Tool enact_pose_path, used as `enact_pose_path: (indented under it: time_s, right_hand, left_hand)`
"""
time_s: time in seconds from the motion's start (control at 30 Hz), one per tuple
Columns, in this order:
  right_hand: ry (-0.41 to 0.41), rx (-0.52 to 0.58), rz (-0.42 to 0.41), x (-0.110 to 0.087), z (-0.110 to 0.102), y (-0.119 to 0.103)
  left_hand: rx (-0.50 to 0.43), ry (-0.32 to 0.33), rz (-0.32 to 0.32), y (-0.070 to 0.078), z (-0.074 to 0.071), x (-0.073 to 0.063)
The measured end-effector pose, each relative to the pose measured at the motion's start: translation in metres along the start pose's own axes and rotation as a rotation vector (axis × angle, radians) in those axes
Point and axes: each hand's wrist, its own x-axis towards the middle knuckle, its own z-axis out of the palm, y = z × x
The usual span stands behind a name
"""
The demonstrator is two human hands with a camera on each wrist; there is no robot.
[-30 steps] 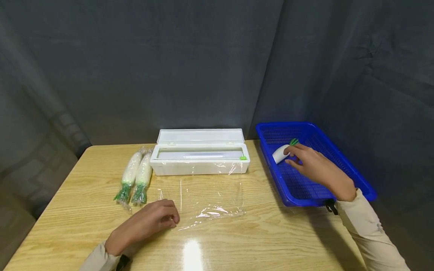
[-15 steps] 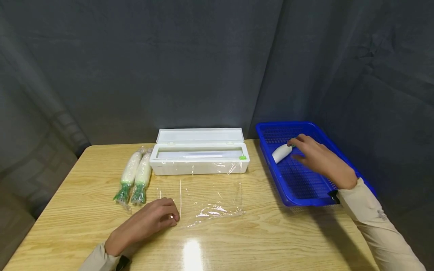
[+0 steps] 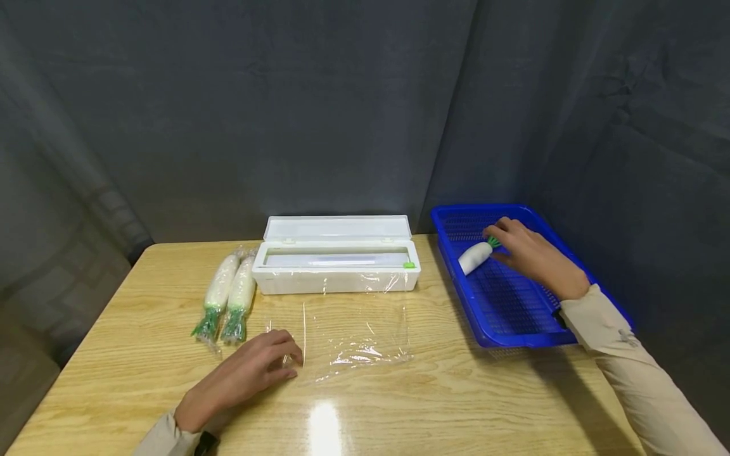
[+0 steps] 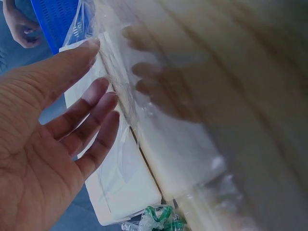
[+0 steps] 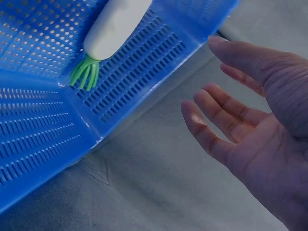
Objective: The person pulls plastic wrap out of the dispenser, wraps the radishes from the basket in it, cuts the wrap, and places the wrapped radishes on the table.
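Observation:
A white radish (image 3: 475,258) with green leaf stubs lies in the blue basket (image 3: 485,332). My right hand (image 3: 530,253) hovers over the basket beside its leafy end; in the right wrist view the loosely bent fingers (image 5: 202,127) stand apart from the radish (image 5: 113,31). My left hand (image 3: 251,370) is at the left edge of a sheet of clear cling film (image 3: 365,351) drawn out over the table. Its fingers (image 4: 103,134) are relaxed and spread, with fingertips close to the film and nothing gripped. The film runs from a white dispenser box (image 3: 336,282) with its lid up.
Two film-wrapped radishes (image 3: 221,285) lie side by side left of the dispenser, leaves toward me. A green slider (image 3: 409,265) sits at the right end of the dispenser's front edge. Dark curtains (image 3: 319,114) hang behind the wooden table (image 3: 399,411).
My right hand has moved back and up from the radish, showing its green leaves again. The left hand's fingers have loosened and spread at the film's edge.

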Motion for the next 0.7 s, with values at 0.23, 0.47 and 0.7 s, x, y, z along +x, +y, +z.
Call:
enact_pose_path:
  time_s: [0.23,0.47,0.7]
  right_hand:
    - [-0.07,0.014,0.034,0.003,0.008,0.005]
    - [-0.125,0.019,0.044,0.005,0.013,0.003]
    - [-0.177,0.048,0.056,0.007,0.02,0.003]
  left_hand:
    - [0.051,0.024,-0.052,0.002,-0.001,0.002]
    - [0.102,0.071,-0.032,0.001,-0.004,0.003]
    - [0.118,0.1,-0.073,0.002,-0.005,0.004]
